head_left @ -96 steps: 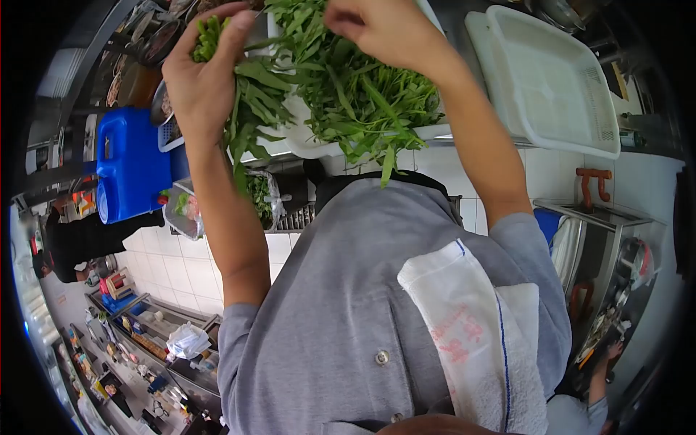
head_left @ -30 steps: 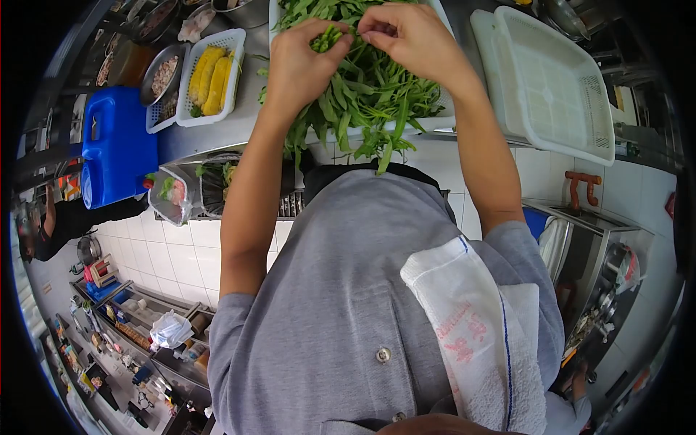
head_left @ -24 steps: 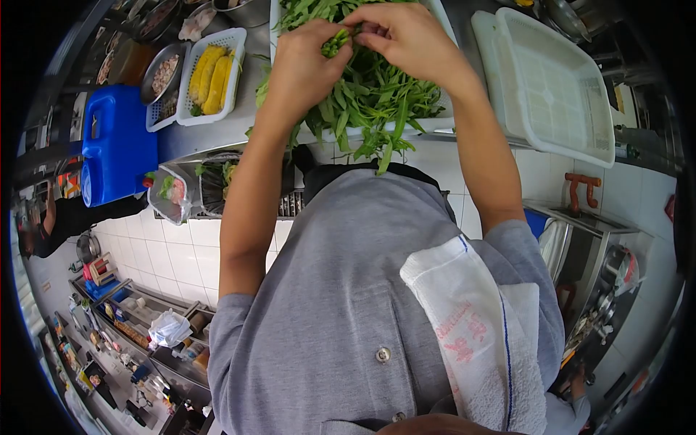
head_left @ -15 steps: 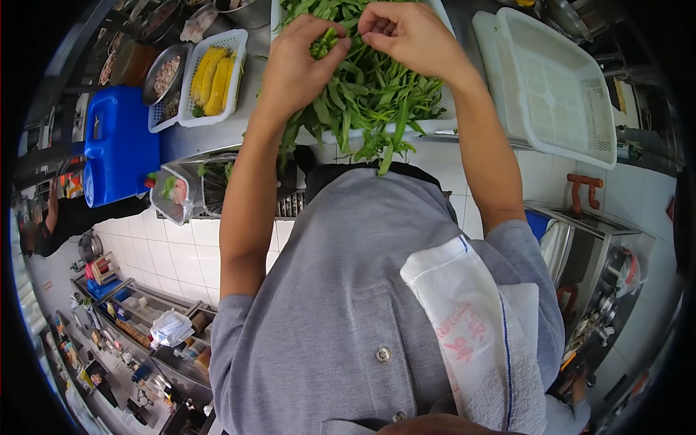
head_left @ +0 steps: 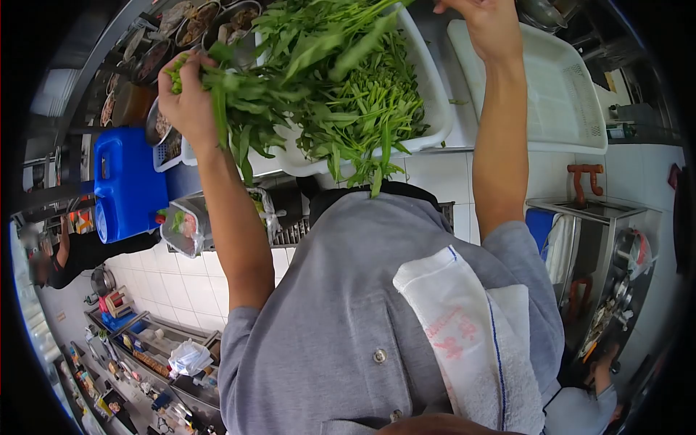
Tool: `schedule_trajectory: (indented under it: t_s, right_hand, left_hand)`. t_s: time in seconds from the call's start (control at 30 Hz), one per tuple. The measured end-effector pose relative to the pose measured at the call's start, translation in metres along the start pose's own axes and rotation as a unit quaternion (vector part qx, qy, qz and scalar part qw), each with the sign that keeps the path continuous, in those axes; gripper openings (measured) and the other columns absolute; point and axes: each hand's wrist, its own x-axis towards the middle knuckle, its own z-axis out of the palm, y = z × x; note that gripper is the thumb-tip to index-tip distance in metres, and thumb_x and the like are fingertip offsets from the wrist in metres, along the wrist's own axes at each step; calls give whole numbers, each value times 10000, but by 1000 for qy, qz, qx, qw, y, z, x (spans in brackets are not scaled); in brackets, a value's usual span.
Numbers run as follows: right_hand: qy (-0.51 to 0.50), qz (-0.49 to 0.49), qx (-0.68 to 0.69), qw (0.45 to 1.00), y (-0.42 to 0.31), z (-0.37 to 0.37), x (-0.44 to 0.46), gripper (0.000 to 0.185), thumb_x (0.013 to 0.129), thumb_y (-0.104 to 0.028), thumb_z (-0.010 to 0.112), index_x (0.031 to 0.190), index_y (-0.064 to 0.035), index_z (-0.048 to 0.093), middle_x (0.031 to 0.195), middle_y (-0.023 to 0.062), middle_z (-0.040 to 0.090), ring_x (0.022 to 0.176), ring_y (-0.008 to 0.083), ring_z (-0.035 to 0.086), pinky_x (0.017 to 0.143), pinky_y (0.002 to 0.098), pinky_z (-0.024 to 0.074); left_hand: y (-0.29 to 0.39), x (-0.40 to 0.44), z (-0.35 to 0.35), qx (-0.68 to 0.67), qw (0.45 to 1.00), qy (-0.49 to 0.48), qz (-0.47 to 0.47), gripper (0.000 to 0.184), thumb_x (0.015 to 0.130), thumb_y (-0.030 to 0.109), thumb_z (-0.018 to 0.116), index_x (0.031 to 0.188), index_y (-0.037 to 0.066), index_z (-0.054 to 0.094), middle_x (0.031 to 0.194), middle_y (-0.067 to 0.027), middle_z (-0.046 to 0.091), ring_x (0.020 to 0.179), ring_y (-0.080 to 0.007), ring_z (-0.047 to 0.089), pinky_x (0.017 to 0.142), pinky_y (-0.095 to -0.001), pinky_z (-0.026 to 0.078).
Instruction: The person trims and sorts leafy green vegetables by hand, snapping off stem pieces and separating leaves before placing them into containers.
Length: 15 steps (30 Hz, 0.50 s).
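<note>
At the left, my left hand (head_left: pixel 190 101) is closed round a bunch of water spinach (head_left: pixel 250 98), its long leaves hanging to the right of the fingers. My right hand (head_left: pixel 489 25) is raised at the top edge, with its fingers curled and partly cut off by the frame. Whether a stem is between those fingers cannot be made out. Below and between the hands, a white plastic basket (head_left: pixel 437 101) holds a heap of water spinach, with cut stems and leaves piled together. Some leaves hang over its near rim, and those at the top are blurred.
Beside the basket on the steel counter is an empty white basket (head_left: pixel 562 94) at right. At left are a blue jerrycan (head_left: pixel 130 185) and several bowls of food. A plastic bag (head_left: pixel 187 225) hangs below the counter. Another person in black (head_left: pixel 101 254) stands far left.
My hands have moved apart: the left went left and down with a bunch of water spinach, the right went up and right. The view has shifted slightly, and the leaves between are smeared by motion.
</note>
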Motion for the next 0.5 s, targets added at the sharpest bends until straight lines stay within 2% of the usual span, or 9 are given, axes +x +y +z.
schedule_trajectory:
  t_s: [0.1, 0.13, 0.17, 0.2, 0.27, 0.37, 0.4, 0.5]
  right_hand:
    - [12, 51, -40, 998, 0, -2, -1, 88, 869, 44, 635, 933, -7, 664, 825, -2, 635, 736, 60, 584, 639, 216, 479]
    - [-2, 7, -103, 995, 0, -2, -1, 89, 853, 49, 636, 918, 0, 670, 819, 17, 640, 733, 91, 603, 640, 236, 485]
    - [-17, -35, -168, 985, -2, -2, -1, 90, 837, 54, 636, 902, 6, 676, 814, 37, 644, 731, 122, 623, 642, 257, 492]
    - [-15, -35, -173, 984, -8, 2, -1, 90, 837, 54, 636, 902, 6, 676, 814, 37, 644, 731, 122, 623, 642, 257, 492]
    - [-92, -193, -285, 934, -21, 17, -3, 115, 789, 61, 641, 887, 14, 681, 818, 87, 647, 741, 209, 648, 648, 303, 499]
    - [-117, -154, -273, 942, -34, 37, -4, 145, 761, 49, 652, 896, 9, 685, 829, 123, 642, 765, 263, 649, 666, 333, 505]
    - [-136, -192, -277, 932, -34, 42, -1, 136, 772, 34, 664, 903, 8, 687, 836, 123, 652, 772, 257, 654, 668, 337, 509]
    - [-148, -220, -238, 934, -39, 57, -2, 126, 777, 21, 673, 902, 8, 685, 841, 129, 655, 764, 270, 658, 672, 342, 512]
  left_hand:
    - [17, 1, 7, -77, 997, -11, -22, 117, 900, 23, 659, 1003, -33, 661, 806, -61, 645, 704, -105, 583, 621, -241, 459]
    - [28, -3, 13, -40, 999, -11, -27, 125, 874, 47, 698, 964, -40, 692, 801, -40, 670, 670, -83, 585, 628, -204, 461]
    - [38, -7, 18, -44, 999, -14, -29, 125, 874, 47, 698, 964, -40, 692, 801, -40, 670, 670, -83, 585, 628, -204, 461]
    - [46, -11, 23, 16, 998, -54, -37, 143, 867, 63, 717, 972, -33, 707, 802, -33, 678, 671, -80, 589, 626, -203, 461]
    - [50, -18, 35, 86, 986, -143, -23, 185, 849, 130, 761, 992, 13, 751, 806, -18, 695, 669, -79, 593, 628, -214, 466]
    - [57, -26, 67, 153, 949, -272, 38, 230, 855, 176, 757, 1038, 36, 750, 814, -5, 698, 711, -71, 603, 660, -219, 475]
    - [59, -29, 77, 168, 934, -311, 48, 254, 860, 188, 753, 1063, 37, 746, 829, -2, 700, 747, -61, 610, 688, -212, 481]
    - [45, -27, 92, 243, 907, -342, 42, 273, 849, 216, 767, 1062, 46, 747, 841, -8, 718, 758, -60, 627, 697, -217, 491]
